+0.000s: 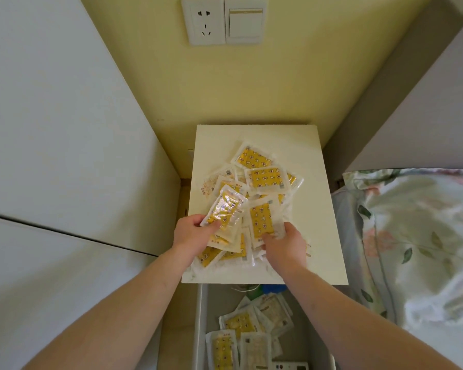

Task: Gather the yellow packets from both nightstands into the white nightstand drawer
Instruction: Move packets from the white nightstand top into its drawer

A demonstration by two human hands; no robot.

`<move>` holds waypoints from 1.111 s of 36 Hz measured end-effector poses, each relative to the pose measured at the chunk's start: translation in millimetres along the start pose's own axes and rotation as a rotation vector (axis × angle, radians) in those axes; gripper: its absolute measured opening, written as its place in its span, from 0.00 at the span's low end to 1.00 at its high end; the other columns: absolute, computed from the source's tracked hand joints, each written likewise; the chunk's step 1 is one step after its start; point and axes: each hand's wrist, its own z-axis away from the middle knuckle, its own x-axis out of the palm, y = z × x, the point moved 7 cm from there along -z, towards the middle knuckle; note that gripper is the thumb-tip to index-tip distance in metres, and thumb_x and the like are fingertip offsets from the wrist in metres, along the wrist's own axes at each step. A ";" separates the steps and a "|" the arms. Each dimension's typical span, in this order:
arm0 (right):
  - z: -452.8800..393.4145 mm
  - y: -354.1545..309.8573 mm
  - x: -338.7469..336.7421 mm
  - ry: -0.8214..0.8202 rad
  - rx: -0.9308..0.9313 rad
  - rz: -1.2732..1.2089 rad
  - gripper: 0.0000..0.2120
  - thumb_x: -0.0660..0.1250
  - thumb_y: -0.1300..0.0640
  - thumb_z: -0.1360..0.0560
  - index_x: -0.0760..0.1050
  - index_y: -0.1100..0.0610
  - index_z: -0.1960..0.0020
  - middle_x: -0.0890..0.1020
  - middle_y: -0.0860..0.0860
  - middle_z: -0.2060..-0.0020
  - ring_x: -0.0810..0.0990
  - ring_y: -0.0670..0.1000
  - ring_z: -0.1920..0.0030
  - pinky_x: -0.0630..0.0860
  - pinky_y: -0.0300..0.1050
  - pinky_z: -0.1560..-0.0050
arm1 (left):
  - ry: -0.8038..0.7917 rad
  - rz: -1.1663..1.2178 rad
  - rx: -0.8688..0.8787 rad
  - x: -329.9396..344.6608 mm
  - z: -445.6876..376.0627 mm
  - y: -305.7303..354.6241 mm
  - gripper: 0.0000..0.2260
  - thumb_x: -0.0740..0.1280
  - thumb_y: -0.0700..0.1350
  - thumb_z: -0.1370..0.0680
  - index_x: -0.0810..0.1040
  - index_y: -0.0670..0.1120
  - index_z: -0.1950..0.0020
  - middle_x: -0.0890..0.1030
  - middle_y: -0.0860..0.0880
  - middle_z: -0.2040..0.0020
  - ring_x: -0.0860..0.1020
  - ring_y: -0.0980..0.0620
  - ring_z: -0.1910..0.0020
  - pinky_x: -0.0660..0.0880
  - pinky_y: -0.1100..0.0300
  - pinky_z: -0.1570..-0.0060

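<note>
The yellow packets (254,198) are small, flat, see-through bags with a yellow sheet inside that has little pictures on it; many lie in a messy heap on top of the white nightstand (316,166), some face up and some showing their white backs. Two of them are lifted at the near side of that top; one packet (225,209) tilts to the left, and another packet (265,220) stands more upright just beside it. More packets (241,327) lie flat and overlapping in the open drawer (201,316), which sticks out below the near edge of the nightstand top.
</note>
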 end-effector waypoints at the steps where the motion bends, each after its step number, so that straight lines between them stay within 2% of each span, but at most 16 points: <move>1: 0.0 1.8 -4.4 0.012 -0.004 -0.013 0.06 0.68 0.55 0.23 0.76 0.48 0.46 0.83 0.47 0.53 0.82 0.51 0.56 0.81 0.48 0.59 | -0.001 0.023 -0.007 -0.4 1.6 -0.3 0.03 0.76 0.49 0.25 0.85 0.51 0.54 0.86 0.51 0.57 0.84 0.51 0.57 0.77 0.58 0.64; 6: 2.0 13.9 -27.9 0.043 0.006 -0.102 0.06 0.68 0.55 0.22 0.74 0.44 0.52 0.84 0.48 0.54 0.84 0.52 0.55 0.84 0.56 0.52 | -0.009 0.170 -0.054 -0.7 11.2 -2.6 0.05 0.75 0.48 0.25 0.85 0.50 0.51 0.87 0.52 0.57 0.86 0.51 0.57 0.83 0.53 0.57; 9: 8.6 20.7 -41.7 0.047 0.023 -0.176 0.04 0.69 0.55 0.21 0.77 0.48 0.48 0.85 0.48 0.54 0.85 0.53 0.55 0.84 0.56 0.50 | -0.037 0.227 -0.051 -3.2 22.6 0.7 0.06 0.75 0.48 0.24 0.85 0.48 0.50 0.88 0.51 0.56 0.87 0.50 0.57 0.83 0.49 0.54; 12: 23.2 27.0 -55.1 0.030 0.061 -0.246 0.07 0.71 0.55 0.22 0.78 0.51 0.44 0.85 0.48 0.53 0.86 0.52 0.56 0.85 0.51 0.54 | -0.108 0.282 -0.034 -7.2 45.1 6.3 0.08 0.73 0.47 0.23 0.85 0.46 0.46 0.88 0.50 0.52 0.87 0.48 0.54 0.83 0.47 0.52; 14: 38.0 31.9 -62.6 -0.035 0.086 -0.299 0.07 0.71 0.55 0.22 0.79 0.51 0.44 0.86 0.48 0.53 0.87 0.51 0.56 0.84 0.46 0.60 | -0.152 0.277 -0.015 -11.6 67.3 8.0 0.09 0.72 0.46 0.23 0.84 0.46 0.44 0.87 0.50 0.50 0.87 0.49 0.52 0.83 0.49 0.52; 16: 55.6 41.2 -69.9 -0.116 0.113 -0.322 0.06 0.71 0.56 0.22 0.79 0.51 0.45 0.87 0.47 0.54 0.87 0.50 0.56 0.83 0.45 0.60 | -0.169 0.252 -0.003 -17.5 92.4 3.0 0.09 0.72 0.45 0.22 0.84 0.46 0.44 0.87 0.51 0.49 0.86 0.51 0.51 0.82 0.52 0.52; 19: 80.9 68.0 -80.3 -0.226 0.172 -0.264 0.06 0.72 0.56 0.23 0.80 0.51 0.46 0.88 0.46 0.55 0.87 0.49 0.55 0.83 0.46 0.55 | -0.175 0.197 -0.017 -25.0 129.4 -19.1 0.08 0.71 0.45 0.22 0.84 0.47 0.45 0.87 0.51 0.50 0.86 0.52 0.52 0.82 0.55 0.53; 23: 102.6 112.0 -85.8 -0.310 0.260 -0.173 0.06 0.72 0.58 0.23 0.80 0.55 0.46 0.88 0.50 0.57 0.87 0.54 0.54 0.82 0.45 0.59 | -0.161 0.165 -0.079 -28.3 166.0 -62.7 0.06 0.72 0.45 0.23 0.85 0.46 0.48 0.87 0.49 0.52 0.86 0.49 0.53 0.81 0.50 0.51; 26: 108.5 147.7 -78.8 -0.327 0.329 -0.064 0.05 0.72 0.58 0.23 0.80 0.54 0.48 0.88 0.50 0.59 0.88 0.50 0.58 0.82 0.43 0.61 | -0.159 0.145 -0.154 -23.2 182.6 -95.3 0.06 0.72 0.45 0.23 0.84 0.45 0.49 0.88 0.48 0.53 0.86 0.49 0.54 0.82 0.49 0.52; 30: 111.3 194.0 -53.9 -0.342 0.430 0.023 0.04 0.71 0.59 0.23 0.80 0.55 0.48 0.88 0.52 0.58 0.88 0.51 0.59 0.84 0.49 0.58 | -0.143 0.037 -0.177 -13.6 193.2 -126.7 0.05 0.71 0.46 0.22 0.84 0.46 0.51 0.87 0.51 0.56 0.86 0.52 0.57 0.81 0.59 0.60; 32: 112.7 209.7 -42.3 -0.331 0.471 0.018 0.04 0.71 0.59 0.23 0.80 0.55 0.49 0.87 0.53 0.58 0.87 0.51 0.59 0.85 0.51 0.56 | -0.140 -0.010 -0.189 -8.5 192.9 -140.3 0.05 0.71 0.47 0.22 0.84 0.46 0.51 0.87 0.52 0.56 0.86 0.52 0.56 0.82 0.57 0.58; 35: 112.0 220.2 -28.1 -0.324 0.480 0.023 0.04 0.71 0.59 0.25 0.81 0.56 0.50 0.86 0.53 0.60 0.86 0.50 0.63 0.82 0.45 0.62 | -0.157 -0.040 -0.224 -0.8 190.3 -158.7 0.06 0.71 0.49 0.22 0.83 0.47 0.50 0.87 0.51 0.54 0.86 0.52 0.54 0.83 0.50 0.51; 40: 113.6 210.5 -13.0 -0.371 0.443 0.096 0.04 0.72 0.57 0.24 0.78 0.52 0.51 0.86 0.53 0.57 0.87 0.51 0.58 0.83 0.44 0.64 | -0.173 -0.068 -0.249 9.3 185.5 -173.9 0.06 0.71 0.50 0.21 0.83 0.48 0.50 0.87 0.53 0.54 0.86 0.53 0.54 0.83 0.47 0.50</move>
